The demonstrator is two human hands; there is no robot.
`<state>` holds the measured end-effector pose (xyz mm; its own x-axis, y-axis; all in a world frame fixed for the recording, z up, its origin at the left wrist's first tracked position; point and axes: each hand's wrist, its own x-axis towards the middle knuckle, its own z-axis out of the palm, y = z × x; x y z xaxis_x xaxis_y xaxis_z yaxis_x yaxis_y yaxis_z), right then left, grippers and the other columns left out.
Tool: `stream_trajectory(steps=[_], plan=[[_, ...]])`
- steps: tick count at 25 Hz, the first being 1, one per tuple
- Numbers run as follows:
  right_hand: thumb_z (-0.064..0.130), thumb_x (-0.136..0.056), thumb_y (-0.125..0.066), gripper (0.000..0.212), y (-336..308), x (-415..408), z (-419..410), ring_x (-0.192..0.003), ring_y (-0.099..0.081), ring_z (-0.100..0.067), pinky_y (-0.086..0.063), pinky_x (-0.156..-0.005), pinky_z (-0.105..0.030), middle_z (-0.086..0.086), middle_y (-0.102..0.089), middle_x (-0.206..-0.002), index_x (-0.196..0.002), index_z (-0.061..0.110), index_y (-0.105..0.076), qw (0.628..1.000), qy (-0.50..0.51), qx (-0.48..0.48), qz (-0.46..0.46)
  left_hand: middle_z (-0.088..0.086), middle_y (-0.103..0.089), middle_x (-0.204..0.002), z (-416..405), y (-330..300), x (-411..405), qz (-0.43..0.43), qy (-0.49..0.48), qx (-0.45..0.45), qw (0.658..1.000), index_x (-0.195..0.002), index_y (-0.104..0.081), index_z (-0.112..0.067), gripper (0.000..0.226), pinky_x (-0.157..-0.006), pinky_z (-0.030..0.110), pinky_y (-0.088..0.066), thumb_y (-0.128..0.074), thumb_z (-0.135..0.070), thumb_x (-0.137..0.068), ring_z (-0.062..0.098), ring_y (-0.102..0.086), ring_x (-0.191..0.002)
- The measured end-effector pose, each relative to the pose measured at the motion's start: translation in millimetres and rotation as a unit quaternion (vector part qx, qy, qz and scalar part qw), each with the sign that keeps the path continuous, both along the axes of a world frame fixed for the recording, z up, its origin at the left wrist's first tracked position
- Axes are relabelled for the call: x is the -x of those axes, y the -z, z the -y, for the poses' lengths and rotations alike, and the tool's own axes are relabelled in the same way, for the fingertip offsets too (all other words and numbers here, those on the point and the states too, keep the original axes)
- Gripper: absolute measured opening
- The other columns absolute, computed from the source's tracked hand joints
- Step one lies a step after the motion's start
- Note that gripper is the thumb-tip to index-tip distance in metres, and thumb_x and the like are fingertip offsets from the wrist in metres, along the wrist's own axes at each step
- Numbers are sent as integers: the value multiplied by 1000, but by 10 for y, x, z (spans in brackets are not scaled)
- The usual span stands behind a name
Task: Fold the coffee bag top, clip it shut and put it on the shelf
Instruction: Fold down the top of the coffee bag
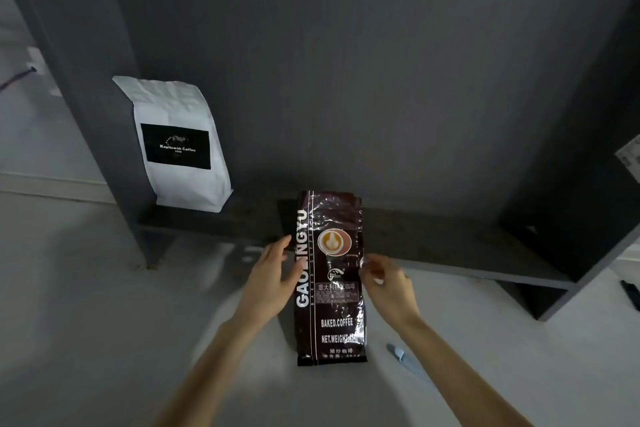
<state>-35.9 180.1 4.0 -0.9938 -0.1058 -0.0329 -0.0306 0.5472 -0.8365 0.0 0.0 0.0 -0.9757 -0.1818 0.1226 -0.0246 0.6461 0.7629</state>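
A tall dark brown coffee bag (330, 305) with white lettering stands upright on the pale floor, in front of the dark shelf (433, 246). Its top edge is straight and unfolded. My left hand (273, 274) is at the bag's left side, fingers spread, touching or nearly touching it. My right hand (384, 282) pinches the bag's right edge at mid-height. A light blue clip (403, 359) lies on the floor to the right of the bag, partly hidden under my right forearm.
A white coffee bag (180, 146) with a black label stands on the shelf at the left, against the upright panel (86, 87). The shelf's right side panel (588, 218) closes it off. A dark object (632, 293) lies at the far right.
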Motion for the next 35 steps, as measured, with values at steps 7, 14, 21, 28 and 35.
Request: stream_trajectory(steps=[7, 14, 21, 28, 35], plan=[[10, -85, -52, 29, 152, -66, 60, -88, -55, -11, -42, -66, -11, -6, -65, -103, -114, 11, -55, 997, 34, 67, 21, 4, -58, -121, -146, 104, -60, -10, -44, -114, 992, -127, -42, -12, 41, -69, 10, -37, -49, -22, -88, 9, -53, -93], [14, -82, -59, 17, 264, -270, -40, -90, -64, -24, -50, -80, -33, -13, -70, -98, -99, 11, -64, 981, 100, 160, 38, 0, -62, -96, -255, 245, -264, -24, -86, -155, 984, -105, -58, -7, 22, -61, 0, -40, -53, -16, -86, 12, -57, -84], [15, -81, -61, 13, 278, -535, -133, -85, -65, -24, -51, -73, -30, -12, -71, -93, -92, 12, -68, 967, 135, 213, 29, -14, -61, -69, -383, 255, -463, -54, -122, -188, 973, -78, -60, -17, 4, -56, 4, -41, -60, -16, -82, -13, -57, -60], [8, -83, -58, 10, 328, -806, -214, -54, -60, 3, -41, -43, -3, 3, -66, -71, -82, 13, -67, 942, 126, 301, 84, -4, -69, -76, -431, 356, -674, 12, -127, -266, 955, -67, -61, -28, 12, -81, 32, -49, -64, -26, -78, 12, -64, -76], [14, -84, -56, 5, 332, -877, -245, -90, -54, -13, -44, -64, -11, -4, -54, -111, -82, 13, -61, 962, 122, 240, 34, -1, -68, -87, -391, 344, -764, -3, -59, -243, 968, -70, -57, -20, 11, -68, 23, -49, -60, -21, -81, -1, -63, -70]])
